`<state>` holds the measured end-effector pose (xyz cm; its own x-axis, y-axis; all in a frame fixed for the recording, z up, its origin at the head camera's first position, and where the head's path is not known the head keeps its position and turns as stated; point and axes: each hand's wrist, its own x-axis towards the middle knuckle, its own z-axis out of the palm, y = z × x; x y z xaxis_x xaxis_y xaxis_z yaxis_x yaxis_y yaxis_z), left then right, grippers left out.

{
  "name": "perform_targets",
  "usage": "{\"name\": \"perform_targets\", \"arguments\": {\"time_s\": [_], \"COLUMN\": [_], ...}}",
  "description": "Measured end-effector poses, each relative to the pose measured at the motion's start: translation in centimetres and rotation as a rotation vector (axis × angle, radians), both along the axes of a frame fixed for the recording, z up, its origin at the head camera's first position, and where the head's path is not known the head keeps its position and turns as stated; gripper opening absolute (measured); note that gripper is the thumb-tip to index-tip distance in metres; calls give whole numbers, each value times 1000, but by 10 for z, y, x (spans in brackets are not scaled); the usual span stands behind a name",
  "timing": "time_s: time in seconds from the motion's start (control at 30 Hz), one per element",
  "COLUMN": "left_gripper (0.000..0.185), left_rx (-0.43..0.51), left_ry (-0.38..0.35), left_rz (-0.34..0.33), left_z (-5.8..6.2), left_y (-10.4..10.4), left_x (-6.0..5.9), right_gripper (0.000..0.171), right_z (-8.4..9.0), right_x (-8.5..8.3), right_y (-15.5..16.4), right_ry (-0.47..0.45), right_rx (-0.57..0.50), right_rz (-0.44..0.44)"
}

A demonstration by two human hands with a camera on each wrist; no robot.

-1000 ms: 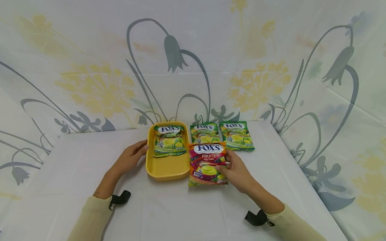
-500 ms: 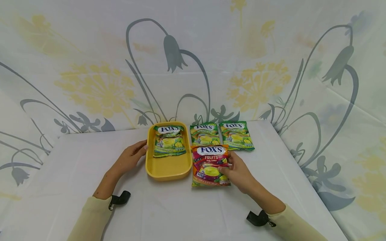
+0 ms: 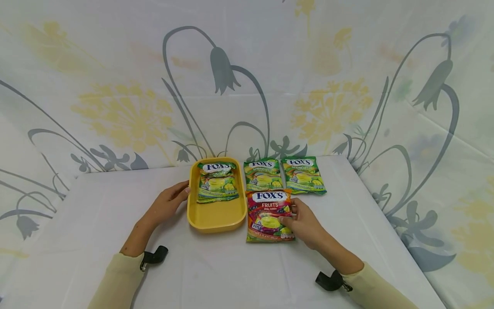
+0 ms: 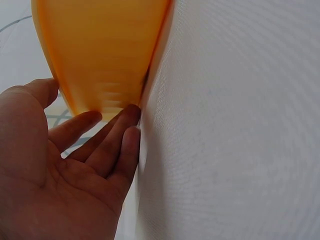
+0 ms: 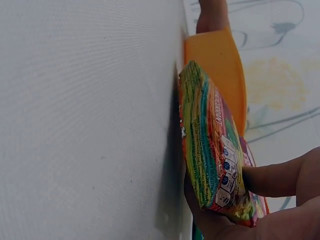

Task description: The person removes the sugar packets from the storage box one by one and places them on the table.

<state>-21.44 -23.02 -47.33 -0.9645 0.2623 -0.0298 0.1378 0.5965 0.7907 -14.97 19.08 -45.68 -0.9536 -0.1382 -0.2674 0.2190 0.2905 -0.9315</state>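
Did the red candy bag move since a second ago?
Yes. The red candy bag slid right and slightly toward the person; it overlapped the yellow tray's right rim, now it lies beside it, held by the right hand.

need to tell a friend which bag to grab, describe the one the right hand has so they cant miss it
Start at the yellow tray in the middle of the white table. Just right of it, on the near side, lies the candy bag that the right hand pinches at its edge. It is the only red and orange FRUITS bag; the other three are green.
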Motion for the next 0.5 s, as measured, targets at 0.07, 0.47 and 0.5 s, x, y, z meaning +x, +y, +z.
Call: {"name": "perform_targets", "arguments": {"time_s": [0.07,0.47,0.5], "left_gripper": [65,66,66], "left_rx": [-4,-16,-14], "left_ry": [-2,10,12], "left_rz": [1,-2,-2], "left_z": [0,1,1], "left_y": [0,1,1], "left_x": [0,1,1], "right_gripper": [57,55,55], "right_z": [-2,-6,-6], "right_x": [0,0,0], "right_y": [0,2,3], "right_ry": [-7,73,91], "right_rx": [14,159,189], "right_rz": [-3,34,37]}}
